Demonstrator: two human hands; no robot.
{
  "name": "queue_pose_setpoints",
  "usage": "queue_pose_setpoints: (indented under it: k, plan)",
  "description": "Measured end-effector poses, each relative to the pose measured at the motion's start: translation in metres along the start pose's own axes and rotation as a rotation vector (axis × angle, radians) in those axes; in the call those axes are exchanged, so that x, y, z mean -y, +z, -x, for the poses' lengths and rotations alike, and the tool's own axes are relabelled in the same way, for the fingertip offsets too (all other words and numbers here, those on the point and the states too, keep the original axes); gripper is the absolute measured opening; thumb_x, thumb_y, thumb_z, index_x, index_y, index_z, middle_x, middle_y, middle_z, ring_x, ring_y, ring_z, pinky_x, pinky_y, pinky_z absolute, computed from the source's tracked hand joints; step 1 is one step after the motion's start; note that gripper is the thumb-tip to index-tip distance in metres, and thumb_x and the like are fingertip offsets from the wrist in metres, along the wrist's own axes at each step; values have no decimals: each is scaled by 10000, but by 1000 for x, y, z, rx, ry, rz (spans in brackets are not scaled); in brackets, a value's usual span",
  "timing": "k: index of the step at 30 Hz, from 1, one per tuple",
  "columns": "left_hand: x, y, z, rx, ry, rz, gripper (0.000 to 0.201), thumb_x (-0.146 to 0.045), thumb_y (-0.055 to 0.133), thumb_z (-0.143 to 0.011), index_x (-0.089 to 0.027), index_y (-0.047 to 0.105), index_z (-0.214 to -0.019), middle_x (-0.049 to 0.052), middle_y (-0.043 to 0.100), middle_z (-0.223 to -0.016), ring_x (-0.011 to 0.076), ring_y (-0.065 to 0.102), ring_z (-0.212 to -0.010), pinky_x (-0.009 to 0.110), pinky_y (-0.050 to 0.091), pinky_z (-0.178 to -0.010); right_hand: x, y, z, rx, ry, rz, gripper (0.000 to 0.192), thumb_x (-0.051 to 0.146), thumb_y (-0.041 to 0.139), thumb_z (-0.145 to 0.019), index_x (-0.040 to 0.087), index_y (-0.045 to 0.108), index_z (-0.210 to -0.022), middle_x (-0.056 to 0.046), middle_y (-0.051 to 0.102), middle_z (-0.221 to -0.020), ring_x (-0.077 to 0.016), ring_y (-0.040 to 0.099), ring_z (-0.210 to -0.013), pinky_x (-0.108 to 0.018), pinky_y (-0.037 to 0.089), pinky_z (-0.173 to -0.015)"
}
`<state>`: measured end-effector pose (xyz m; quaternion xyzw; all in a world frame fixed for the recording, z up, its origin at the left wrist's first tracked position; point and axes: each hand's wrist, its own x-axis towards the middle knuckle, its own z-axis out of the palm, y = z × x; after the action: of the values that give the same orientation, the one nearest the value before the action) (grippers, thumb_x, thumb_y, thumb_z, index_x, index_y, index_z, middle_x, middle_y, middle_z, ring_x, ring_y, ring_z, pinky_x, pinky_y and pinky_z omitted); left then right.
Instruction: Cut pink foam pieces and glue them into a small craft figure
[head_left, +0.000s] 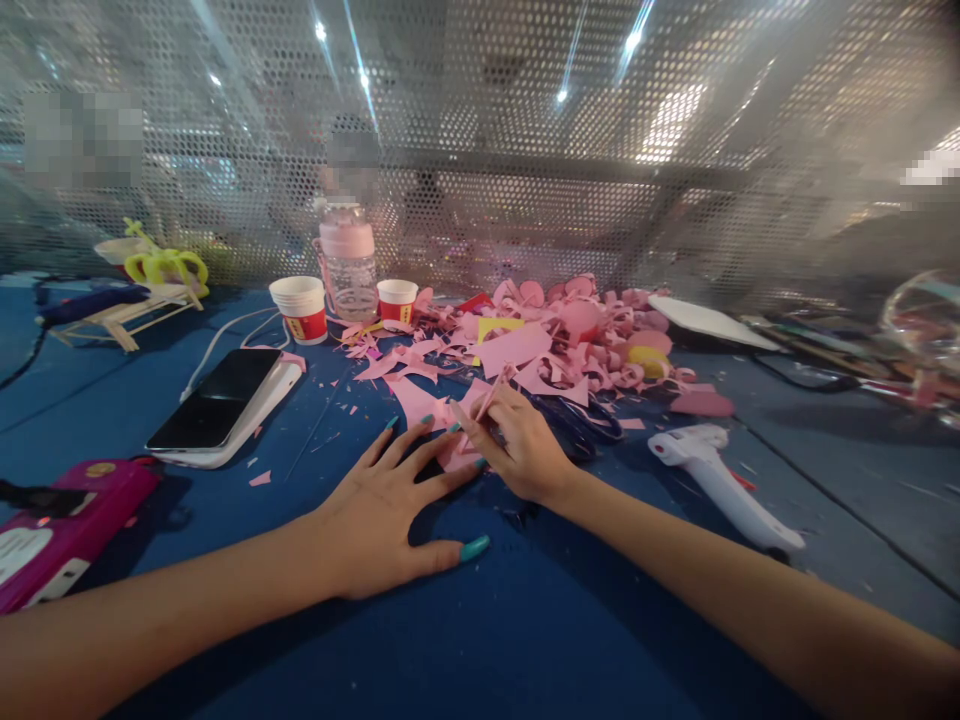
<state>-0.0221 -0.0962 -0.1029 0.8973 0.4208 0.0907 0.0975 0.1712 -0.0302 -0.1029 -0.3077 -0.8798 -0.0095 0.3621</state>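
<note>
Your piece of thin, flat pink paper or foam sheet [417, 398] lies on the blue tabletop [450, 650], straight ahead of you, partly under your fingers. It is matt and pale, with angular cut edges and a pointed upper corner; your hands hide its middle, so you cannot tell its full outline, or whether it is one piece or several overlapping. Your left hand [394, 490] is palm down with fingers spread wide, grasping nothing, its teal-nailed fingertips on or right beside the sheet. Your right hand [525, 440] is curled closed around a slim pink stick-shaped tool [491, 393], slanted over the sheet; its tip is too blurred to make out.

Just beside your right hand is a dark blue tool with looped handles [574, 430]. Beyond your hands spreads a loose heap of pink curled and flat scraps [517, 350], with yellow bits among them. Farther out, a white pistol-shaped glue gun [724, 480] lies to your right, and a black-screened phone [214, 400] to your left. Behind are red-and-white paper cups [298, 310] and a clear bottle with a pink top [349, 265].
</note>
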Motion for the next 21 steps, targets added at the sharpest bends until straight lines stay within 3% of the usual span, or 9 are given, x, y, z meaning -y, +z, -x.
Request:
queue_pose_setpoints:
  k: [7,15,21]
  plan:
    - [-1,-1,0,-22,8,1,680,-709,375,-774,-413,300,-1381,39,277,-1484,342,185,-1370,609,167,-1072,3,-4,0,8,15,-39,158,270,414,-917,191,472,-792,-54,591,-773,-177,535,-765,-354,413,-806]
    - [-1,-2,0,-24,29,27,654,-696,385,-780,-429,310,-1372,24,262,-1491,351,196,-1363,623,157,-1068,-2,2,0,-26,4,11,187,322,372,-936,185,460,-846,-71,585,-816,-190,532,-790,-369,402,-778]
    - [-1,-2,0,8,29,6,633,-690,371,-789,-451,293,-1371,31,256,-1494,353,181,-1369,642,150,-1059,-7,7,1,92,-21,14,259,355,341,-942,178,458,-795,-90,577,-817,-205,506,-790,-391,407,-768]
